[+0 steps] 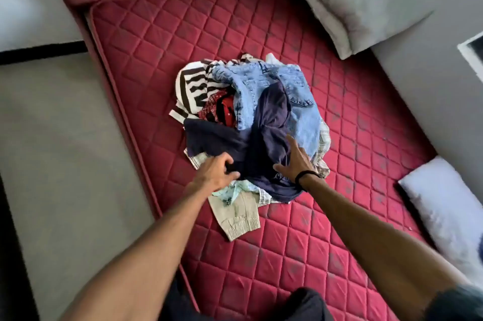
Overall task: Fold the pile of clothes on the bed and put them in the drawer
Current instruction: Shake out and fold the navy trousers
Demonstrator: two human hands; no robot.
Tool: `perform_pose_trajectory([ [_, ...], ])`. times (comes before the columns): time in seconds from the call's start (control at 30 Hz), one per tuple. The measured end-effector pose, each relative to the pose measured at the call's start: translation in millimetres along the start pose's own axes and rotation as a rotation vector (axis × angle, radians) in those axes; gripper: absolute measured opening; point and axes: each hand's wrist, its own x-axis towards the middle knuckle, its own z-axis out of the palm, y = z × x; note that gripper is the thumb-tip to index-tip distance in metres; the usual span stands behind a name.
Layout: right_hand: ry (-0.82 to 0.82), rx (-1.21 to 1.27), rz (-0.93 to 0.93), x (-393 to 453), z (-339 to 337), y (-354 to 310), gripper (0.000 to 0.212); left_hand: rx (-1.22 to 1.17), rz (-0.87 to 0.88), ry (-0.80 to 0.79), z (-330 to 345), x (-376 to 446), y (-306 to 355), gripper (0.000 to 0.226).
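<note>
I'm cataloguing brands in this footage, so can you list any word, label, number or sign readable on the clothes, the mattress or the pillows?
None: no readable text appears anywhere in the head view.
Jeans: no legible tag or patch.
Striped top, navy garment, beige knit: no print visible.
Mattress, pillows: only quilting and stains.

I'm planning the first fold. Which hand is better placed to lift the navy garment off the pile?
Left, probably. The left hand already grips the navy garment at its near edge, while the right hand only lies flat on it with straight fingers.
</note>
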Motion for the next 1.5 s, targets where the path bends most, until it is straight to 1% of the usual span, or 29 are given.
perform_pose_trajectory([
  [0.13, -0.133, -0.194, 0.007, 50.1, 49.7, 50.9, 0.129, 0.098, -0.089, -0.161, 112.7, 25.3, -17.7, 0.096],
  [0.17, -0.145, -0.234, -0.043, 72.3, 70.9, 72.8, 0.131, 0.127, -0.104, -0.162, 151.1, 41.1, -26.7, 0.108],
  [0.23, -0.118, -0.297, -0.119, 107.3, 104.1, 103.0, 0.136, 0.249, -0.106, -0.135, 201.0, 71.7, -46.1, 0.128],
  [0.27, -0.052, -0.318, -0.162, 126.4, 120.2, 120.5, 0.139, 0.304, -0.084, -0.079, 222.6, 89.1, -53.6, 0.134],
  [0.3, 0.028, -0.354, -0.239, 158.5, 143.5, 143.4, 0.14, 0.334, -0.072, 0.012, 249.8, 114.4, -65.7, 0.135],
  [0.33, 0.117, -0.348, -0.307, 184.0, 160.0, 165.7, 0.139, 0.346, -0.063, 0.131, 268.1, 132.1, -75.0, 0.133],
  [0.4, 0.239, -0.216, -0.478, 231.6, 202.1, 208.4, 0.128, 0.443, -0.001, 0.418, 301.7, 167.8, -102.9, 0.124],
  [0.47, 0.373, -0.125, -0.599, 240.0, 213.8, 224.3, 0.12, 0.515, 0.071, 0.526, 299.1, 181.6, -116.5, 0.116],
  [0.53, 0.488, -0.025, -0.667, 227.5, 216.3, 236.9, 0.121, 0.591, 0.01, 0.509, 294.8, 177.5, -107.0, 0.107],
  [0.57, 0.502, 0.012, -0.665, 220.7, 216.4, 238.2, 0.122, 0.601, -0.053, 0.456, 288.8, 175.4, -99.4, 0.104],
  [0.6, 0.526, 0.035, -0.638, 211.7, 220.1, 241.6, 0.121, 0.554, -0.116, 0.41, 285.2, 169.8, -91.3, 0.104],
  [0.63, 0.577, 0.053, -0.604, 193.8, 218.2, 252.8, 0.116, 0.538, -0.13, 0.405, 285.0, 156.4, -77.1, 0.103],
  [0.67, 0.589, 0.048, -0.557, 187.0, 222.1, 263.5, 0.109, 0.5, -0.135, 0.382, 289.9, 147.2, -68.9, 0.1],
  [0.73, 0.569, 0.028, -0.456, 167.2, 222.3, 283.1, 0.085, 0.423, -0.099, 0.347, 306.4, 110.1, -51.2, 0.091],
  [0.77, 0.51, -0.001, -0.394, 156.7, 220.3, 292.7, 0.075, 0.397, -0.07, 0.305, 315.6, 88.1, -47.0, 0.088],
  [0.83, 0.416, -0.12, -0.308, 127.9, 205.0, 307.9, 0.065, 0.414, -0.017, 0.188, 327.9, 35.9, -33.6, 0.086],
  [0.87, 0.372, -0.185, -0.313, 118.0, 195.0, 312.6, 0.063, 0.444, -0.002, 0.15, 327.8, 15.1, -28.2, 0.084],
  [0.9, 0.329, -0.227, -0.331, 106.0, 181.3, 314.8, 0.063, 0.467, 0.009, 0.16, 321.8, -4.4, -21.0, 0.079],
  [0.93, 0.291, -0.243, -0.345, 98.5, 169.7, 314.4, 0.064, 0.463, 0.02, 0.206, 312.2, -18.1, -14.2, 0.073],
  [0.97, 0.281, -0.241, -0.354, 92.1, 156.6, 314.5, 0.064, 0.426, 0.031, 0.295, 300.6, -28.5, -5.1, 0.065],
  [1.03, 0.27, -0.195, -0.382, 81.4, 141.3, 314.8, 0.053, 0.308, 0.061, 0.463, 285.7, -40.2, 10.0, 0.047],
  [1.07, 0.274, -0.133, -0.406, 77.9, 136.7, 315.3, 0.045, 0.272, 0.082, 0.501, 283.6, -43.2, 17.3, 0.039],
  [1.13, 0.299, 0.066, -0.462, 70.3, 124.7, 318.0, 0.037, 0.275, 0.145, 0.496, 286.6, -42.6, 35.5, 0.029],
  [1.2, 0.341, 0.215, -0.512, 62.6, 102.7, 317.8, 0.041, 0.265, 0.213, 0.497, 296.4, -34.9, 58.3, 0.024],
  [1.3, 0.364, 0.303, -0.672, 48.8, 61.2, 315.4, 0.042, 0.246, 0.307, 0.541, 323.1, -9.6, 92.1, 0.026],
  [1.37, 0.312, 0.34, -0.738, 37.7, 34.6, 314.8, 0.036, 0.32, 0.375, 0.511, 347.5, 8.8, 110.4, 0.037],
  [1.43, 0.236, 0.349, -0.756, 27.9, 8.6, 315.6, 0.024, 0.525, 0.407, 0.471, 364.3, 25.9, 117.2, 0.054],
  [1.47, 0.206, 0.315, -0.762, 25.9, -4.0, 317.0, 0.024, 0.663, 0.395, 0.472, 367.8, 32.6, 116.8, 0.064],
  [1.5, 0.185, 0.262, -0.754, 24.2, -14.9, 318.5, 0.03, 0.794, 0.367, 0.473, 367.2, 36.5, 112.2, 0.073],
])
